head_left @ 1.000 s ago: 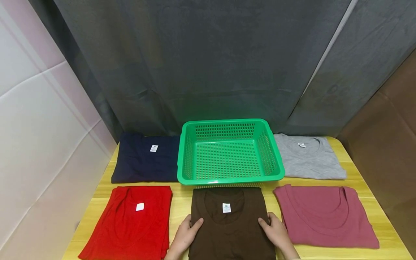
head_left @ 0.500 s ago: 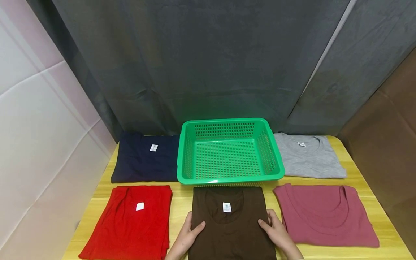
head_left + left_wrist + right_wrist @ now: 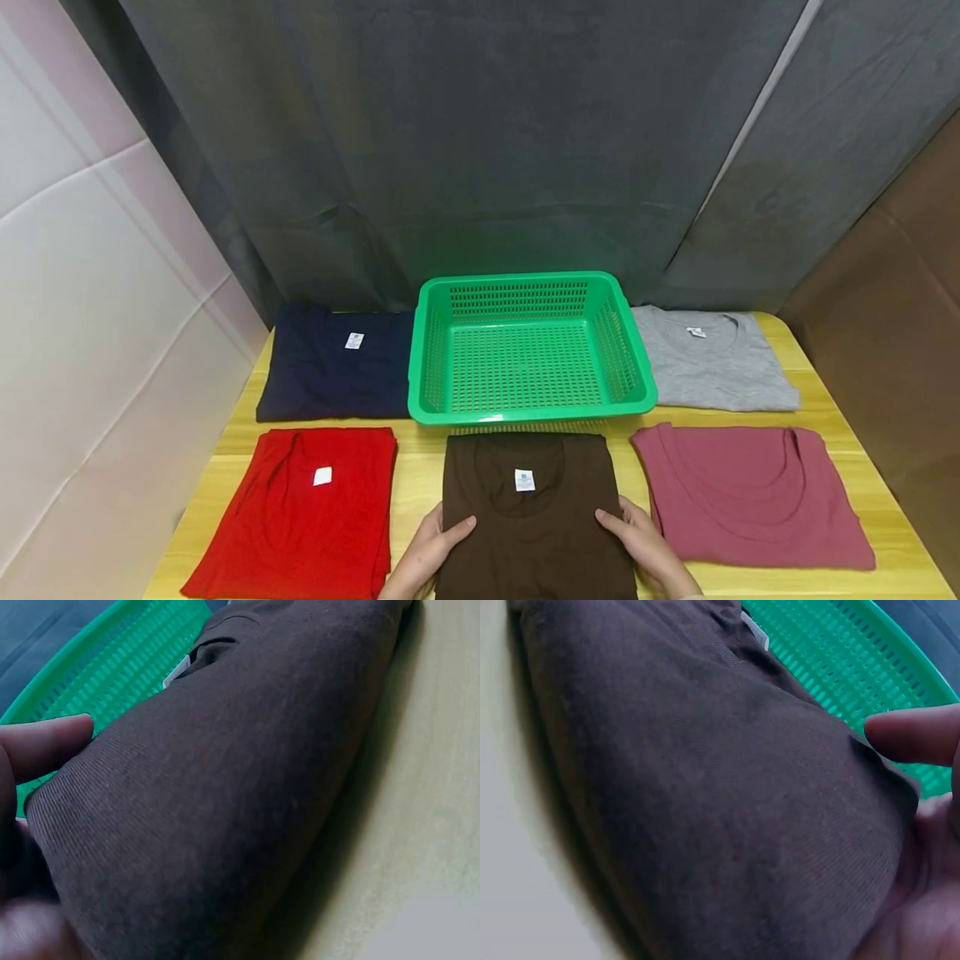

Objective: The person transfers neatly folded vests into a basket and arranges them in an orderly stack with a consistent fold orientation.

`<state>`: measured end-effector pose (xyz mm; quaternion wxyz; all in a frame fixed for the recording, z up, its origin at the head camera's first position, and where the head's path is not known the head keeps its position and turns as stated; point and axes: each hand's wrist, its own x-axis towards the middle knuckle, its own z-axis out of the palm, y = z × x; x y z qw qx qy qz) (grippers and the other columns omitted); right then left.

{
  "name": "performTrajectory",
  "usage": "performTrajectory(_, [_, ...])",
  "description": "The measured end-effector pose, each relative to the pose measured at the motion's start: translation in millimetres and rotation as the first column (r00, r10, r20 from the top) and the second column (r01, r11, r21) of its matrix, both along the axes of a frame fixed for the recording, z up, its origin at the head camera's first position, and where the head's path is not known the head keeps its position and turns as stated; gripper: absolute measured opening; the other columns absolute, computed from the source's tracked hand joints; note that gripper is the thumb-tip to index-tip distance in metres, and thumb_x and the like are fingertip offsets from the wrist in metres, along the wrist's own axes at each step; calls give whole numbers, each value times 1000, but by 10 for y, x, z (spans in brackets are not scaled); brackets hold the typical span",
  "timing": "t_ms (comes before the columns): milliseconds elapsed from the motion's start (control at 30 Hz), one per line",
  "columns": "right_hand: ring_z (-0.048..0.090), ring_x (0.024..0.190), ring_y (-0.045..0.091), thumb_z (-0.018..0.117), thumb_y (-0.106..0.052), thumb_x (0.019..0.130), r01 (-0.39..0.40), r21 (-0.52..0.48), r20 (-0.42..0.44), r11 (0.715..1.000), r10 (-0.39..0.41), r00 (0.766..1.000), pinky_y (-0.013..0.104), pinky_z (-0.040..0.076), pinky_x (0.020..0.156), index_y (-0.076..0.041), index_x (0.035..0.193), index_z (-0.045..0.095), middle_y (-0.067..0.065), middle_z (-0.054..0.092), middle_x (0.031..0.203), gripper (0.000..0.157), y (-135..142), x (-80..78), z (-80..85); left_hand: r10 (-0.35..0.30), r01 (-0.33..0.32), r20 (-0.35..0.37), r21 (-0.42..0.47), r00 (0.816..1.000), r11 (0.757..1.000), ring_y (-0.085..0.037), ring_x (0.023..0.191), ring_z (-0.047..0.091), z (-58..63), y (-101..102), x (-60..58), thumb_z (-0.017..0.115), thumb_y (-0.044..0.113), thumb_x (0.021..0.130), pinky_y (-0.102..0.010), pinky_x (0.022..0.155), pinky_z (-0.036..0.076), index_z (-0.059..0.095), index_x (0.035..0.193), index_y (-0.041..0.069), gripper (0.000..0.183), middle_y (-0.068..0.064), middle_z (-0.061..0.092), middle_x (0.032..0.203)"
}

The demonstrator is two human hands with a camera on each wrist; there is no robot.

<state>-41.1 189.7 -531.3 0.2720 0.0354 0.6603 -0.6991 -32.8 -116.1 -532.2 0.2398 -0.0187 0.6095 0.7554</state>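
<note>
Head view: left hand [image 3: 429, 552] and right hand [image 3: 643, 546] pinch opposite sides of brown shirt [image 3: 528, 537], between red shirt [image 3: 318, 525] and pink shirt [image 3: 757, 508], nearside of basket [image 3: 532, 417]. Folds might slip loose if pinch misses lower layers.

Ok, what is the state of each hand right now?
Left hand: holding the folded brown shirt by its left edge.
Right hand: holding the folded brown shirt by its right edge.

Bare left grip [image 3: 429, 546], bare right grip [image 3: 641, 540], a sliver of pale sleeve [image 3: 694, 597] behind the latter
</note>
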Motion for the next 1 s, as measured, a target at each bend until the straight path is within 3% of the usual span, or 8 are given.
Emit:
performTrajectory(200, [56, 100, 13, 46, -20, 95, -98, -123, -10, 988, 97, 995, 30, 46, 84, 9, 140, 11, 1, 54, 119, 64, 59, 31, -8, -36, 34, 26, 83, 999, 996, -16, 98, 59, 10, -20, 17, 50, 15, 92, -30, 84, 47, 14, 138, -7, 62, -14, 51, 123])
performTrajectory(333, [52, 107, 11, 42, -15, 96, -173, -235, -38, 956, 169, 985, 30, 43, 89, 3, 143, 5, -6, 48, 123, 62, 111, 55, -31, -80, 67, 69, 167, 994, 984, -18, 101, 58, 6, -44, 30, 49, 13, 93, -32, 84, 47, 6, 141, 0, 66, -10, 48, 124])
performTrajectory(567, [49, 114, 13, 34, -15, 99, -215, -407, 4, 888, 237, 972, 32, 42, 93, -31, 141, 20, -13, 45, 127, 47, 171, 68, -28, -122, 101, 77, 235, 990, 967, -21, 104, 56, -5, -46, 48, 47, 15, 95, -36, 86, 47, -8, 144, 11, 74, -11, 39, 131])
performTrajectory(633, [49, 115, 14, 33, -16, 100, -203, -440, 34, 875, 242, 970, 33, 42, 94, -31, 143, 12, -13, 45, 127, 51, 173, 69, -17, -127, 104, 84, 242, 988, 965, -20, 105, 56, -12, -45, 51, 46, 16, 95, -36, 86, 47, -9, 144, 12, 73, -10, 39, 131])
performTrajectory(800, [50, 114, 17, 31, -17, 100, -174, -484, 75, 858, 238, 968, 36, 42, 93, -13, 140, -23, -13, 43, 127, 67, 165, 76, -14, -137, 109, 88, 262, 987, 959, -20, 106, 55, -37, -62, 57, 43, 17, 96, -36, 87, 46, -10, 143, 11, 71, -7, 40, 130])
performTrajectory(1000, [51, 112, 20, 32, -20, 100, -140, -471, 114, 871, 217, 970, 38, 44, 91, -19, 139, -28, -12, 42, 127, 71, 170, 110, -59, -137, 112, 73, 279, 988, 954, -21, 110, 53, -81, -79, 60, 41, 18, 97, -37, 89, 45, -13, 144, 14, 71, -11, 32, 137])
